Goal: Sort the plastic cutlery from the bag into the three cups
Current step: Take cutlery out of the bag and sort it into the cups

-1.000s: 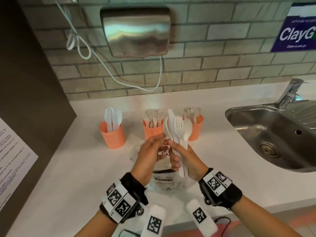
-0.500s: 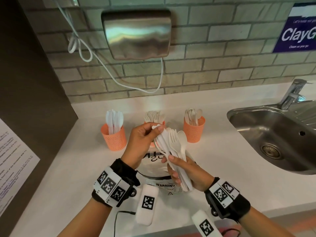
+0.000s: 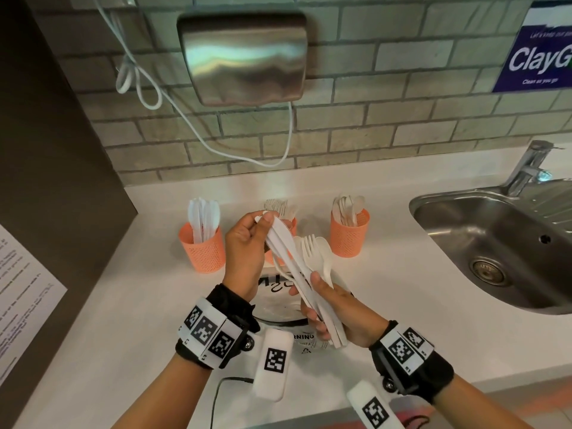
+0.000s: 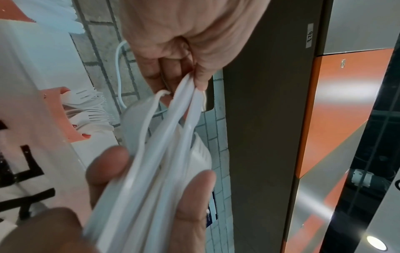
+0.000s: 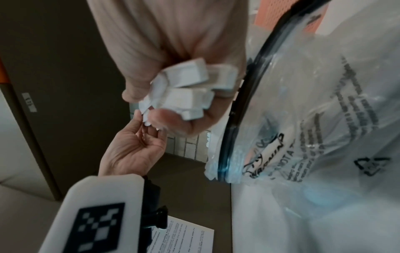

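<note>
My right hand (image 3: 320, 300) grips a bundle of white plastic cutlery (image 3: 312, 267) by the handles, above the clear bag (image 3: 278, 308). A fork and spoons stand up from the bundle. My left hand (image 3: 263, 219) pinches the tips of the knives (image 3: 283, 239) and leans them left, away from the rest. In the left wrist view the knives (image 4: 184, 106) run from my left fingertips (image 4: 199, 82) down into the right hand. The right wrist view shows the handle ends (image 5: 186, 89) in the right fist. Three orange cups stand behind: knives (image 3: 202, 246), forks (image 3: 289, 222) half hidden, spoons (image 3: 349, 235).
A steel sink (image 3: 495, 243) with a tap (image 3: 529, 165) lies to the right. A metal hand dryer (image 3: 244, 57) with a white cable hangs on the brick wall. A dark panel (image 3: 46, 181) bounds the white counter (image 3: 139, 305) on the left.
My left hand went from the middle of the bundle up to the knife tips and pulled them leftward. The bundle has sunk lower and fanned out.
</note>
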The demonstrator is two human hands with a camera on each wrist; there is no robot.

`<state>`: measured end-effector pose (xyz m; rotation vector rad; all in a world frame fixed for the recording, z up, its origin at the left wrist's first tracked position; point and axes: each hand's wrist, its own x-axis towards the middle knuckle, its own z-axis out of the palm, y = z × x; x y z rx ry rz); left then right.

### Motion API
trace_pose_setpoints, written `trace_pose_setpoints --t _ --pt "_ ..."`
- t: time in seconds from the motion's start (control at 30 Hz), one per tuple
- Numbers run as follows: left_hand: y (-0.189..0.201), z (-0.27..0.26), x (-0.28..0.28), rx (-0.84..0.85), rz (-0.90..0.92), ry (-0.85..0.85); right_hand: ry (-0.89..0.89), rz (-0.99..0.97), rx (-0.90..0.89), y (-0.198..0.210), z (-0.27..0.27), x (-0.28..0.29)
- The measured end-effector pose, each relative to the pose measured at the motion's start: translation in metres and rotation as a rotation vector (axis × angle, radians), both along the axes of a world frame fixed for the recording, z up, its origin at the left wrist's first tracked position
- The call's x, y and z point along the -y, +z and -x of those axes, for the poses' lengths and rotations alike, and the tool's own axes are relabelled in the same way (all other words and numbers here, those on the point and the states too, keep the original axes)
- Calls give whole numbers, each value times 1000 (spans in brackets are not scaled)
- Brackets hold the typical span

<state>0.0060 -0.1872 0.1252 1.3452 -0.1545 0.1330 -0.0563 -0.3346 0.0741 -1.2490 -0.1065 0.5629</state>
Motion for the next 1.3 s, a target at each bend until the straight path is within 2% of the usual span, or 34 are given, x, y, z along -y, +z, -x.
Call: trace_pose_setpoints --t 0.13,0.23,0.43,0.53,0.63,0.73,0.93,1.07,1.23,1.3 --pt "5 -1 -2 -16 125 -17 17 -71 -81 -1 -1 1" --pt "9 1 -1 -23 176 -32 -41 -31 -77 1 0 -1" --pt "4 14 11 -57 162 -182 -233 105 107 2 -1 -7" --pt "-4 21 19 -28 102 -174 -328 211 241 0 -1 -9" --pt "-5 27 24 14 141 -117 -395 269 372 -3 0 -10" --pt "7 25 21 43 257 -46 -472 407 553 -9 0 -6" --pt "28 7 -1 -37 519 78 -602 752 820 -22 0 5" --pt "24 2 -16 -83 530 51 -629 994 943 -22 -3 10" --pt "13 -8 -29 -150 571 63 -619 1140 920 -20 -13 14" --pt "12 -16 -38 -143 553 103 -602 1122 827 -16 -18 14"
